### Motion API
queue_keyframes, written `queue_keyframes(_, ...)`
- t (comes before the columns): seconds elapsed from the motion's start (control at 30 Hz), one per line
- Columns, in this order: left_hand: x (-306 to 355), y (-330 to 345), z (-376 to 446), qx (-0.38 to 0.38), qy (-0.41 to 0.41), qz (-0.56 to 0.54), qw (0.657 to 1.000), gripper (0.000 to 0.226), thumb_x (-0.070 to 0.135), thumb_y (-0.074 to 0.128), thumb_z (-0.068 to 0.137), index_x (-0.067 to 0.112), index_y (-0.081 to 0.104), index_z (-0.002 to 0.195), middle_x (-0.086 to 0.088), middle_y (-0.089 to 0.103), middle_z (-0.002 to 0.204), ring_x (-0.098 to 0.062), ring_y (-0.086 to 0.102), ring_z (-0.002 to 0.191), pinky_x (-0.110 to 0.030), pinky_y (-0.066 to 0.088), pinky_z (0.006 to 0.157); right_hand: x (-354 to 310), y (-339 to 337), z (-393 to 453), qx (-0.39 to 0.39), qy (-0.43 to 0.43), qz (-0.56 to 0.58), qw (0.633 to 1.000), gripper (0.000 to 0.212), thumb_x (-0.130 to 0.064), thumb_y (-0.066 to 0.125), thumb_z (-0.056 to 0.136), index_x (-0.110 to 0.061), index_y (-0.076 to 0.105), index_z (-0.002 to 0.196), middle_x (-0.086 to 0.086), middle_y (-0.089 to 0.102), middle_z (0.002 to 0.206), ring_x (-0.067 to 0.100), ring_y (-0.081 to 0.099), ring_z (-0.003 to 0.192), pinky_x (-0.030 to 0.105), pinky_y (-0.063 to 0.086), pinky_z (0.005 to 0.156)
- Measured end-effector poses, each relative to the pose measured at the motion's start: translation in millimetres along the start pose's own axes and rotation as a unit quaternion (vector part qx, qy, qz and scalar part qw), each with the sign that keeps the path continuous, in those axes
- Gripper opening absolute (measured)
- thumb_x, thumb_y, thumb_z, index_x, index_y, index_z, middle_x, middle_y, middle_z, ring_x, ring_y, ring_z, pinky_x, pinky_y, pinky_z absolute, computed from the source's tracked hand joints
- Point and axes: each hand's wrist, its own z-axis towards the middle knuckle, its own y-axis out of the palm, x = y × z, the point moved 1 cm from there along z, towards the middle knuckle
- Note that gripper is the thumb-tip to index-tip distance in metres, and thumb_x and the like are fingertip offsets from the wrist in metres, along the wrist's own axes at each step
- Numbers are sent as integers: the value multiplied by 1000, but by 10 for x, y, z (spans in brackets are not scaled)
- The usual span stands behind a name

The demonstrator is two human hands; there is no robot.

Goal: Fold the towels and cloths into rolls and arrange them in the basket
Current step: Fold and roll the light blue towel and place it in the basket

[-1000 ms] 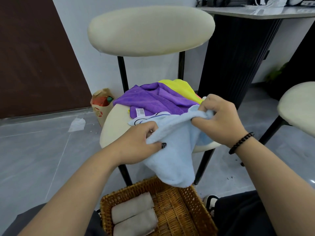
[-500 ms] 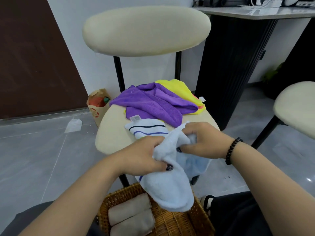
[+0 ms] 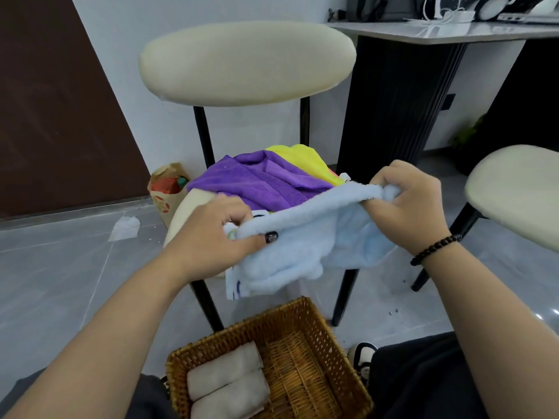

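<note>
Both hands pinch the top edge of a pale blue towel [image 3: 305,246], left hand [image 3: 217,234] and right hand [image 3: 405,201] apart, stretching it above the wicker basket [image 3: 329,352]. Two grey rolls [image 3: 227,379] lie inside. Purple cloth [image 3: 260,179] rests on the chair seat [image 3: 187,207].

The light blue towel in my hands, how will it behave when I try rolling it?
Probably floppy: the light blue towel sags between the left hand and right hand. Its fluffy pile should grip rather than slip. Likely light, since pinched edges hold it up.
</note>
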Motion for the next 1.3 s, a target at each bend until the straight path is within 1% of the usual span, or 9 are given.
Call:
queue_keyframes(0.1,53,-122,-7,99,72,30,992,29,37,66,66,18,47,55,2,58,73,-19,50,76,-26,37,70,-20,-52,16,49,16,13,999,21,-24,58,72,-6,56,61,11,53,64,19,48,61,27,39,55)
queue_keyframes(0.23,101,-150,-35,71,79,-79,991,39,29,70,69,2,49,52,-2,64,82,-19,58,77,-27,42,69,29,-105,19,53,89,41,994,11,-20,60,71,-16,57,61,2,56,65,11,49,62,18,40,56)
queue_keyframes(0.4,17,-343,-95,101,7,-242,965,58,36,75,72,-9,46,53,-23,45,58,-19,39,57,-25,28,50,254,-338,104,120,196,73,971,23,-21,61,78,-21,50,58,-5,46,57,-2,41,51,16,37,52)
queue_keyframes(0.5,-166,-339,-138,14,-46,-44,998,50,51,71,70,18,40,49,10,32,48,-4,28,49,-18,19,46,353,-360,81,92,224,34,970,23,-16,62,81,-11,53,61,0,44,57,6,39,53,14,34,49)
queue_keyframes(0.67,-522,-258,-196,-114,-191,85,971,25,24,76,79,20,53,69,8,47,59,-5,37,53,-23,31,53,473,-432,79,107,318,-17,942,38,-22,60,83,-18,39,51,-1,31,51,12,29,49,23,26,47)
queue_keyframes(0.8,-589,-275,-218,-95,-235,114,961,22,20,66,89,7,61,72,3,47,60,-13,41,59,-29,30,57,502,-396,25,67,356,-29,932,40,-23,56,84,-16,29,56,-3,25,50,18,24,54,28,18,47)
queue_keyframes(1.0,-488,-143,-159,43,-327,-191,925,46,38,62,90,-8,57,88,-8,56,78,-18,50,74,-32,35,70,359,-151,-75,-80,455,33,887,26,-27,56,85,-2,63,81,10,64,81,24,58,72,30,44,65)
queue_keyframes(1.2,-255,45,-56,97,-379,-436,810,6,10,67,86,4,66,89,-12,65,89,-18,61,78,-27,55,69,112,143,-158,-231,463,137,845,18,-18,77,71,-3,67,73,12,70,82,24,65,76,40,54,81)
queue_keyframes(1.3,-248,18,-10,115,-378,-502,770,9,3,59,88,4,66,94,-9,68,88,-15,65,77,-25,57,72,30,238,-162,-205,404,162,877,6,-6,68,80,-11,72,79,12,70,95,20,61,85,40,51,91)
